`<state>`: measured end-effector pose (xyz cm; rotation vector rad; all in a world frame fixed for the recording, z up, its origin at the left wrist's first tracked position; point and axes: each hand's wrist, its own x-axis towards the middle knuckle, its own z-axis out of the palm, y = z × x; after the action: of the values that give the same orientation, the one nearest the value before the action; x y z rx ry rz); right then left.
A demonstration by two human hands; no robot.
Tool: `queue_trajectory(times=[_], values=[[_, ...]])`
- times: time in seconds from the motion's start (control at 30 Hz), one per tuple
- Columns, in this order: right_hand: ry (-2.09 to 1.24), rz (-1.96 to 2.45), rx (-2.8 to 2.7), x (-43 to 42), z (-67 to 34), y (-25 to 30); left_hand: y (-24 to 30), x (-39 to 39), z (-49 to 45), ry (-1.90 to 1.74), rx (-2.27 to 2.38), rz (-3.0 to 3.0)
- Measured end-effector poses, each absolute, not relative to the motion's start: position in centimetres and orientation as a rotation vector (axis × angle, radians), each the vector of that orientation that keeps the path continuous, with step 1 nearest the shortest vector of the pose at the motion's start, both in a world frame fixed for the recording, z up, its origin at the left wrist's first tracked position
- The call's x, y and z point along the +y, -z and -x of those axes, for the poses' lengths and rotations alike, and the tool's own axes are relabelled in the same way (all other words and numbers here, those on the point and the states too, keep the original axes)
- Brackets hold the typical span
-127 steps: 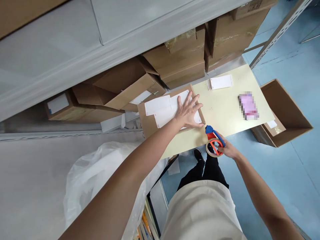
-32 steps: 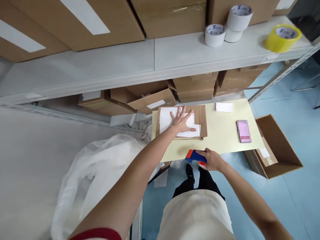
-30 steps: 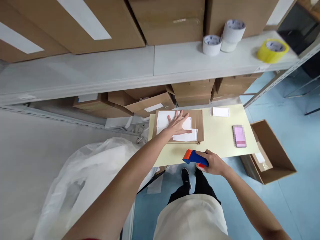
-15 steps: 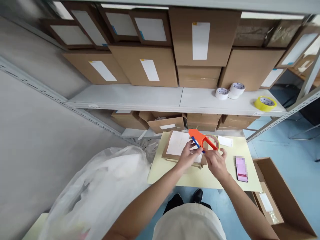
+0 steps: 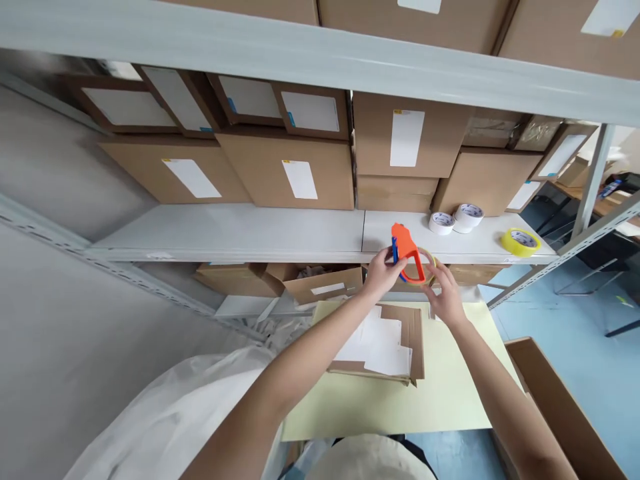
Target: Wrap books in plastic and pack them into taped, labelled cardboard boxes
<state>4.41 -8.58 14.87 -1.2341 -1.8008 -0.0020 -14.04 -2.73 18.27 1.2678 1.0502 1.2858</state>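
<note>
An orange tape dispenser [image 5: 404, 245] with a blue part along its left side is held up in front of the shelf edge. My left hand [image 5: 382, 275] is closed on its left side, thumb across the blue part. A roll of tape [image 5: 434, 265] with a yellowish rim sits at the dispenser's right. My right hand [image 5: 445, 297] has its fingers curled at that roll's outer edge and the dispenser's lower end. Below both hands, a flat cardboard box [image 5: 419, 333] with white papers [image 5: 387, 347] on top lies on the pale yellow table [image 5: 450, 400].
On the shelf [image 5: 280, 227] stand white tape rolls [image 5: 442, 224] and a yellow tape roll [image 5: 521, 243]. Labelled cartons [image 5: 320, 150] fill the shelf behind. White plastic wrap [image 5: 170, 413] bulges at lower left. An open carton [image 5: 560, 400] stands on the floor at right.
Both hands have raised the tape dispenser away from the table toward the shelf edge. My right hand has shifted to the tape roll's right side. The view has tilted up, and the phone no longer shows.
</note>
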Motion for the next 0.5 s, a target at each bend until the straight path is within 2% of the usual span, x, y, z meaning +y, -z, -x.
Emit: queue_trajectory(times=[0.23,0.5], values=[[-0.135,1.424,-1.598,1.2,-5.0,-15.4,-17.8,6.8,11.1,-1.244,1.142,-1.461],[-0.222,1.530,-1.660,5.2,-6.0,-14.6,-17.0,8.9,9.8,-1.194,1.305,-1.626]])
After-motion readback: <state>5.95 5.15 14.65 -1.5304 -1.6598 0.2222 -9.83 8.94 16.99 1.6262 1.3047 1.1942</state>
